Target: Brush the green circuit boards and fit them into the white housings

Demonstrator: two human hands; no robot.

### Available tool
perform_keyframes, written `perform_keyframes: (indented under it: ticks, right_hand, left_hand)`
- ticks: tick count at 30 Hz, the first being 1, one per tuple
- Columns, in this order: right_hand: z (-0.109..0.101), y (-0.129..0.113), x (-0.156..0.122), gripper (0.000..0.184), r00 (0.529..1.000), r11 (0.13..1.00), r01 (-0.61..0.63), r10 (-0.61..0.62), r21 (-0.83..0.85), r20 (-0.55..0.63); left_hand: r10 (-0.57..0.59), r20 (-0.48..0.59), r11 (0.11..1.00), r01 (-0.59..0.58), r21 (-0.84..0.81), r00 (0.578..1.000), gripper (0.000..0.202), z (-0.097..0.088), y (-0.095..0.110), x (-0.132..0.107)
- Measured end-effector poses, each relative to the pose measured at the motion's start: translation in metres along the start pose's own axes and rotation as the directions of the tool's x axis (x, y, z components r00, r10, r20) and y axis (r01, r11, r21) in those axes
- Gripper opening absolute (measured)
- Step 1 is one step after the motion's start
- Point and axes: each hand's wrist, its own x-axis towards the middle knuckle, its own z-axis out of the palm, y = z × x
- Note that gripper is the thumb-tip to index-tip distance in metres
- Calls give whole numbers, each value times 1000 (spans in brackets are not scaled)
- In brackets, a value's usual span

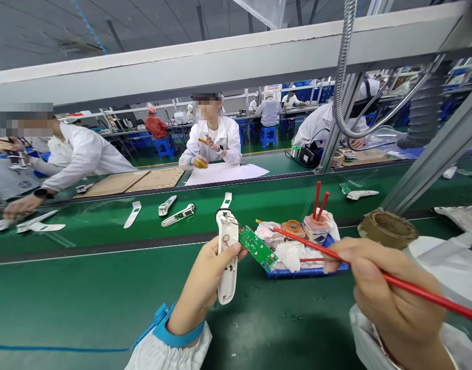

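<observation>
- White shell parts lie on the green strip beyond the far edge of the near surface.
- A blue wrist strap circles the left wrist, its cord running off left over the surface.
- The left grip is clenched around a white housing, thumb across its front, parted only by the housing's width.
- The white housing is held up over the surface; its long axis stands nearly upright, wider end towards the far edge.
- The green circuit board sits just right of the housing, by the left fingertips, its long axis slanting down rightward to the near left corner of a blue tray.
- The red brush crosses above the tray, tip pointing left, close to the board's upper end; whether they touch, I cannot tell.
- The right grip pinches the brush handle between thumb and fingers, which close right onto it.
- A brown roll rests near the surface's far edge.
</observation>
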Motion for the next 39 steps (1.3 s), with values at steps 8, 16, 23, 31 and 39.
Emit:
perform_keyframes:
  ticks: [8,16,23,31,39]
  right_hand:
    - [4,-7,9,26,958,991,119,-129,54,257]
    - [-1,-6,12,22,950,974,207,-180,-86,255]
    - [-1,-7,14,19,955,977,180,-147,-111,258]
    - [-6,15,15,15,970,987,110,-80,-119,230]
    - [-29,22,11,17,995,995,-97,97,-39,-9]
  left_hand:
    - [26,27,992,-29,122,999,18,-1,-2,0]
    - [106,-1,942,-100,320,994,20,1,-4,-4]
    - [109,-8,924,-99,368,994,19,5,-5,-2]
    - [125,-35,908,-100,407,992,22,2,-4,-1]
    - [91,-56,942,-68,328,994,22,-8,-2,7]
